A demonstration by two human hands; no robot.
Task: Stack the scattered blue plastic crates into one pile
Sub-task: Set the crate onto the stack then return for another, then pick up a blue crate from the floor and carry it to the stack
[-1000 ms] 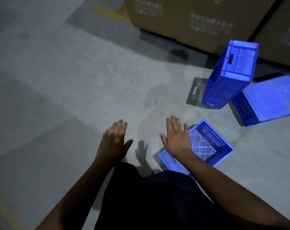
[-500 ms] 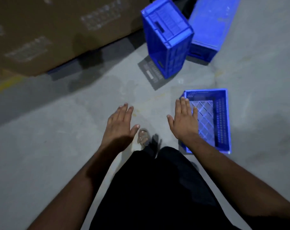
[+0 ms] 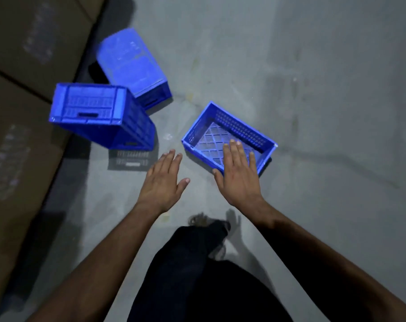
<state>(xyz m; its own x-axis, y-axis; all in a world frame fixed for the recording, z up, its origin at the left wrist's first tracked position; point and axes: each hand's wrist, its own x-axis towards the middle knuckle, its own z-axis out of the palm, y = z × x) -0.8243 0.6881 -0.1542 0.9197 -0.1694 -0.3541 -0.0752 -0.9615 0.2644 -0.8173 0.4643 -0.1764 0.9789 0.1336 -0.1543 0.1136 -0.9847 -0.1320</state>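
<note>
Big cardboard boxes fill the whole left side, sitting on a grey concrete floor. Three blue crates are scattered on that floor, none stacked. The crate standing on end is right up against the boxes, handle slot facing up at the camera, can't see inside it. Behind it, the upside-down crate shows only its flat bottom, and the two look like they're touching or just about, hard to say. The upright crate sits apart to the right with its open top up, nothing in it, just the slotted mesh bottom. Nothing lies between it and the hands. The right hand is spread flat, fingers out, hovering over that crate's near corner, not gripping anything. The left hand is also open and flat, over bare floor just left of the crate.
</note>
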